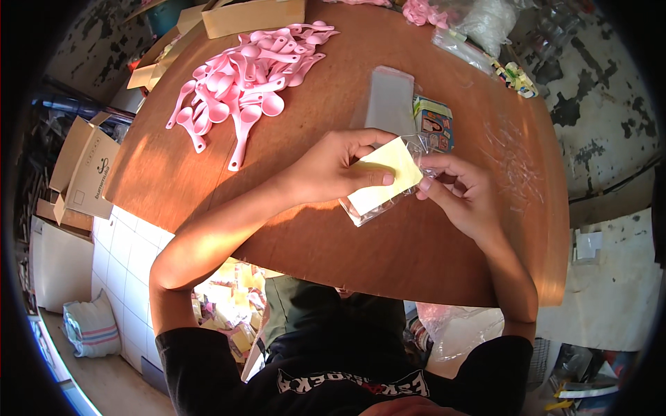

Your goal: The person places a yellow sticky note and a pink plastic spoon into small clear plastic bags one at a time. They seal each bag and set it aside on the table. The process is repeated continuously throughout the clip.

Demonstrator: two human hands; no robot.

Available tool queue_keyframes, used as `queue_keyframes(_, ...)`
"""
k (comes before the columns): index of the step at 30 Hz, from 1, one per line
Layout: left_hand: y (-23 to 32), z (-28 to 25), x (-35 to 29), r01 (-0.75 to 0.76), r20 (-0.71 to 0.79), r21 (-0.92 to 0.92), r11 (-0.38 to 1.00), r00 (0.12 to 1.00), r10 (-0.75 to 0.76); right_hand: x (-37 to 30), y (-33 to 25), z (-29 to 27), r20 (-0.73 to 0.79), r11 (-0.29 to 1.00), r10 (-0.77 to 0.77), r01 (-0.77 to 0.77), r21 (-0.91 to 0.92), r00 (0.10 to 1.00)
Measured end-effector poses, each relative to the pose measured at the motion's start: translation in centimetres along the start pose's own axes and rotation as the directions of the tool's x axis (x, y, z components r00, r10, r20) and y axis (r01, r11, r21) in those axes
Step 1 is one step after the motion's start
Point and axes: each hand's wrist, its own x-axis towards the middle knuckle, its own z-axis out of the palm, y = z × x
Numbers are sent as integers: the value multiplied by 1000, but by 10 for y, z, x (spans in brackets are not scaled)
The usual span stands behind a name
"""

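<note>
Over the middle of the wooden table [333, 243], my left hand [340, 166] grips a clear plastic bag with a pale yellow card [385, 182] in it, thumb on top and fingers beneath. At the bag's right end, my right hand [458, 191] pinches the clear film between thumb and fingers. Just beyond my hands lie a stack of flat clear bags [390, 97] and a small pile of colourful printed cards [436, 121]. To the far left spreads a heap of pink plastic measuring spoons [239, 80].
Thin clear strips [513, 163] lie scattered at the table's right. Along the far right edge are plastic bags [461, 52] and a yellow-black patterned bundle [517, 78]. Open cardboard boxes [87, 163] stand at the left. Many filled packets [232, 305] lie below the table's near edge.
</note>
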Motion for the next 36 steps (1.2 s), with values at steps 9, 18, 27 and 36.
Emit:
queue_keyframes(9, 5, 2, 0, 61, 54, 47, 997, 997, -63, 1, 6, -1, 109, 995, 66, -74, 65, 992)
queue_keyframes(18, 2, 0, -2, 77, 79, 70, 995, 993, -82, 0, 14, 5, 124, 992, 92, -101, 69, 988)
queue_keyframes(27, -5, 2, 0, -18, 11, 37, 999, 1000, 18, 0, 11, -2, 54, 998, 35, -38, 46, 998)
queue_keyframes(36, 1, -2, 1, 18, 147, -80, 997, 989, -6, -1, -10, -12, -113, 994, -68, 77, 75, 991)
